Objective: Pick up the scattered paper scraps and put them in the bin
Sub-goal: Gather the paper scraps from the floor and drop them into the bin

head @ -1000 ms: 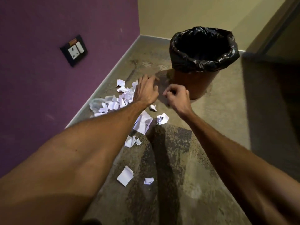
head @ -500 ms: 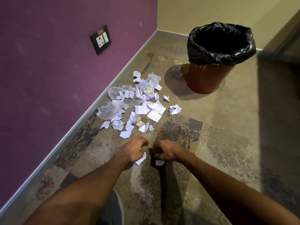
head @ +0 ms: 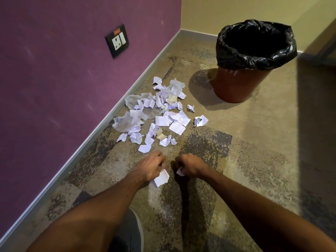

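Observation:
A heap of white paper scraps lies on the floor beside the purple wall, with thin clear plastic bits among them. Near me, my left hand pinches a flat white scrap that hangs below its fingers. Just to its right, my right hand has its fingers curled round a small white scrap, mostly hidden in the fist. The bin, brown with a black liner, stands open at the far right, well beyond both hands.
The purple wall with a grey skirting runs along the left; a black socket plate sits on it. A yellow wall closes the far side behind the bin. My grey shoe shows between my forearms. Two stray scraps lie towards the bin.
My hands drew back from the heap near the bin to the nearest scraps, and each closed on one. The left scrap is now lifted off the floor.

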{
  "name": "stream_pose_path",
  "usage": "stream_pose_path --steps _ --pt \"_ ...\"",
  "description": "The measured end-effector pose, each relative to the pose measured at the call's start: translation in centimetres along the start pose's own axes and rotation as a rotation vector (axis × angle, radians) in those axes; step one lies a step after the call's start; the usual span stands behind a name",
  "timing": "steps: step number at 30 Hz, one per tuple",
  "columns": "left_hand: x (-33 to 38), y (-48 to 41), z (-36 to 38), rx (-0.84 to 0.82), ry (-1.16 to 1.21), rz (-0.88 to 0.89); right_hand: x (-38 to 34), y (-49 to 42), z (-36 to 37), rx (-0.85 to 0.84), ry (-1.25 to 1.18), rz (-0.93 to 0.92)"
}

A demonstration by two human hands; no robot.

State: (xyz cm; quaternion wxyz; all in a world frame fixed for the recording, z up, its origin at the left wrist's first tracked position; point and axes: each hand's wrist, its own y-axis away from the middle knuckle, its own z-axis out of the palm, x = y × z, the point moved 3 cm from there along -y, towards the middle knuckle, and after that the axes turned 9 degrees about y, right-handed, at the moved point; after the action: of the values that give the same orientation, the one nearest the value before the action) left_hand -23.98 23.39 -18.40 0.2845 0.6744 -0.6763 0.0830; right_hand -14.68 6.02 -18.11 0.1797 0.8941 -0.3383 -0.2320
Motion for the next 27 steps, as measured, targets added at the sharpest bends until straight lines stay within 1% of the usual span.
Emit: stream_pose_path --steps 3,6,8,9,12,14,18,20,22,24,27 --pt "-0.9 0.0 -0.8 -0.017 0.026 -0.014 0.3 -1.6 -2.3 0.158 -0.138 0.12" --pt "-0.9 0.5 -0.4 -0.105 -0.056 0.079 0.4 -4.3 -3.9 0.315 -0.266 0.213" --pt "-0.8 0.8 0.2 -0.143 -0.095 0.13 0.1 -5.8 -4.2 0.374 -0.299 0.256" --pt "-0.8 0.9 0.5 -0.135 -0.107 0.152 -0.2 -6.5 -4.1 0.365 -0.316 0.27" --pt "-1.2 0.9 0.6 -0.076 -0.109 0.189 -0.6 -8.1 -3.6 0.267 -0.369 0.29" --pt "-1.9 0.6 -0.1 -0.003 -0.078 0.165 -0.8 -9.0 -3.5 0.256 -0.354 0.283" --pt "-4.7 0.0 -2.3 0.217 -0.024 0.011 -1.5 -10.5 -3.7 0.244 -0.327 0.214" --pt "-6.3 -0.5 -3.3 0.305 -0.063 -0.076 -2.0 -11.1 -4.0 0.224 -0.277 0.17" --pt "-7.4 -1.0 -4.1 0.358 -0.107 -0.175 -2.5 -11.9 -4.4 0.213 -0.228 0.124" --pt "-8.2 -1.7 -4.7 0.395 -0.133 -0.237 -3.1 -12.5 -4.9 0.184 -0.175 0.096" --pt "-9.5 -2.7 -4.9 0.381 -0.103 -0.294 -4.1 -13.7 -5.4 0.126 -0.093 0.047"
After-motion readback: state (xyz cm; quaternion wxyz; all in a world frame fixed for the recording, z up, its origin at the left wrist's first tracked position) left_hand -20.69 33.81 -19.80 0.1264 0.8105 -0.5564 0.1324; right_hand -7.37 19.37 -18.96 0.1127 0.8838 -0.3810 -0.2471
